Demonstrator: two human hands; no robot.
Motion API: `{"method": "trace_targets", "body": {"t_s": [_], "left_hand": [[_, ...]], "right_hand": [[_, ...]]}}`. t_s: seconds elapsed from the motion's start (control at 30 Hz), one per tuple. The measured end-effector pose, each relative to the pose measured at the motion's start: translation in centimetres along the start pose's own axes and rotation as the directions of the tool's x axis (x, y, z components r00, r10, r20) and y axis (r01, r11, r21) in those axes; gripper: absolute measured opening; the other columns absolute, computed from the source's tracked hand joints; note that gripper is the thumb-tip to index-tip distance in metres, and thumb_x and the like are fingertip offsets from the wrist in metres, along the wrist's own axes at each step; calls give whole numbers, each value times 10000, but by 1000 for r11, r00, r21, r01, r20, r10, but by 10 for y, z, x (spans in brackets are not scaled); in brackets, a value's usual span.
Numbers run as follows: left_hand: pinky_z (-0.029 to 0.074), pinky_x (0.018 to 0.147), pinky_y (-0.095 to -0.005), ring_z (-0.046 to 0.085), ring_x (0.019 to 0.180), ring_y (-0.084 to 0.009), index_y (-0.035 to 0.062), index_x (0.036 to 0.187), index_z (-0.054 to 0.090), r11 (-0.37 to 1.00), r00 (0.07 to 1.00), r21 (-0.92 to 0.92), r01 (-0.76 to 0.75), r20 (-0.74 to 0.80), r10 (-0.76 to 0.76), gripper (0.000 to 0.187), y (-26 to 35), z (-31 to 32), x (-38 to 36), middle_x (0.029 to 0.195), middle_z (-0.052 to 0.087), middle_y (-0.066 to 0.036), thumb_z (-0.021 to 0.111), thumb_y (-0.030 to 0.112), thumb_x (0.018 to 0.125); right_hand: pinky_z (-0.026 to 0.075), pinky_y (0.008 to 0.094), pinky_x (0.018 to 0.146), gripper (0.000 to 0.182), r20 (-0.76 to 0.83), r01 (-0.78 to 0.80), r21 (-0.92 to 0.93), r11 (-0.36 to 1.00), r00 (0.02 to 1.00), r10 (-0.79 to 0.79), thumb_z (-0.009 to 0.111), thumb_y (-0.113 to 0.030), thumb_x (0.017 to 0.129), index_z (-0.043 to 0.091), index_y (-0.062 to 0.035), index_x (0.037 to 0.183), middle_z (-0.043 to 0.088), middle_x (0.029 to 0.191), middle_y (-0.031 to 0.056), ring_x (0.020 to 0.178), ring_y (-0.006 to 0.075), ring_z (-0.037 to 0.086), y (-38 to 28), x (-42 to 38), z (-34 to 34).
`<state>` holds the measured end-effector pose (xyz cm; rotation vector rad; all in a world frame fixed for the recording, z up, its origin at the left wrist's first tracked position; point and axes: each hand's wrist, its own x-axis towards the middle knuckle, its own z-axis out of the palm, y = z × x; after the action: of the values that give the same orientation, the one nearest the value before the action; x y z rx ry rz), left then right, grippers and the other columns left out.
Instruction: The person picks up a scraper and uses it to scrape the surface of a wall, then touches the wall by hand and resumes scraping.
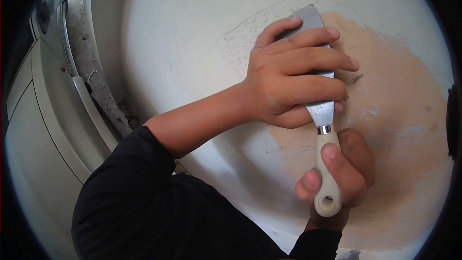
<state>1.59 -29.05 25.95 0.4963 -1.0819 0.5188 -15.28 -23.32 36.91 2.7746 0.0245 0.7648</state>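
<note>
Putty knife (pixel 321 110) is getting gripped at the handle by the right hand (pixel 344 173), left hand (pixel 293 79) fingers pressing flat on the blade; wall (pixel 183 43) patch (pixel 394 115) looking partly scraped, white paint remaining around it.

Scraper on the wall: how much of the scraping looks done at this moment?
Done: a broad peach-toned bare patch shows where the white coating is off. In hand: the right hand grips the scraper by its handle while the left hand presses flat on the blade at the patch's left edge. Left: the white wall beyond that edge is still coated, with only scratch marks near the blade.
</note>
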Motion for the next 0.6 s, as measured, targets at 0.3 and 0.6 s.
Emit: {"method": "trace_targets", "body": {"t_s": [0.3,0.6], "left_hand": [[295,1163,-454,654,1232,-340,233,898,760,996,998,-68,-60,20,61,148,-4,-1,-4,1147,769,-57,714,372,917],[294,1166,-444,661,1218,-343,243,927,767,997,997,-33,-68,24,69,137,-2,-5,-7,1138,770,-56,713,369,918]], "right_hand": [[317,308,429,332,-85,170,-93,981,980,-178,759,-376,938,610,-119,1088,400,725,18,524,160,385,4,5,14],[308,311,443,379,-63,104,-16,994,992,-105,773,-446,917,616,-131,1055,405,731,15,525,161,388,13,0,16]]}}
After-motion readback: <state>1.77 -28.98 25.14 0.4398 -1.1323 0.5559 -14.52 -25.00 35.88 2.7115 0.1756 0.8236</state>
